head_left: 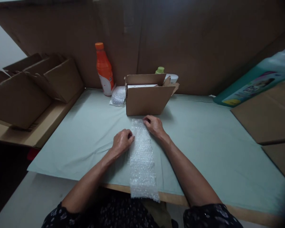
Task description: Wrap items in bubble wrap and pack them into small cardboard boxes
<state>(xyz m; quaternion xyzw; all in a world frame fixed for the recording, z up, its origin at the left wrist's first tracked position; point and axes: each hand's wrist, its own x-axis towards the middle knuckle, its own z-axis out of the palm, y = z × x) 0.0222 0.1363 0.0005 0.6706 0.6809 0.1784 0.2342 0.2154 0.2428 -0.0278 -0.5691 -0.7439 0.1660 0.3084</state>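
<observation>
Nearest me, the strip of bubble wrap (142, 161) is hanging over the table's (204, 152) front edge and running away toward both hands. I am watching the left hand (122, 142) curling its fingers (130, 136) onto the strip's left edge, pinching it lightly. The right hand (154, 125) is pressing down on the strip's far right corner, fingers bent, gripping nothing else. Just beyond the hands an open cardboard box (146, 99) is standing, with an orange bottle (104, 69) further left behind it.

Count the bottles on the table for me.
2: an orange bottle at the back left beside the open box, and a green-capped one mostly hidden behind that box. More may be hidden.
</observation>
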